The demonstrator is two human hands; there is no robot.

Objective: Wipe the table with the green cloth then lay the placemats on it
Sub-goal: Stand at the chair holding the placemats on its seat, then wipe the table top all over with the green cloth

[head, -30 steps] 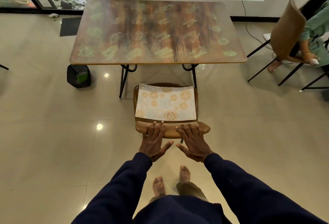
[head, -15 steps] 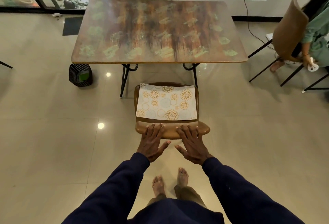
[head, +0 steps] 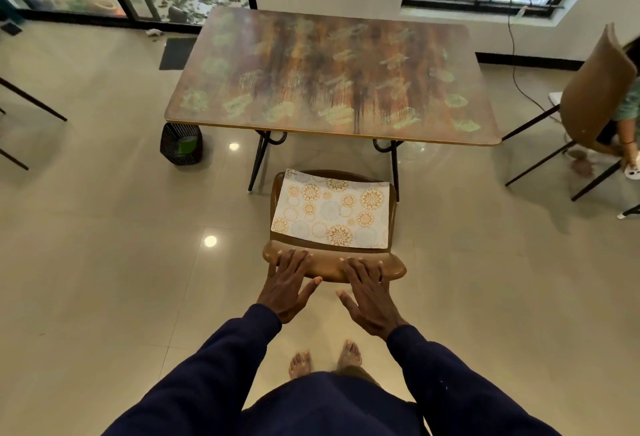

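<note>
- One table (head: 332, 82).
- One placemat (head: 329, 214) showing, just before the table's near edge.
- Two chairs: one chair (head: 329, 269) at the table's near edge, another chair (head: 595, 89) off its right end.
- One black basket (head: 173, 139) by the table's near left corner.

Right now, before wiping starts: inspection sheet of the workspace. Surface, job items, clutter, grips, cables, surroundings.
Surface: table, brown-green patterned top, no placemat on it yet.
Job's things: placemats lie flat on the chair seat, count unclear; green cloth not identified.
Clutter: black ribbed bin on the floor by the table's left leg, something green inside.
Grips: left hand and right hand rest on the chair's backrest with straight fingers, holding nothing.
Cables: one cord runs from the window down the wall to the floor.
Surroundings: second chair at right with a seated person; dark floor mat by the glass doors.
</note>
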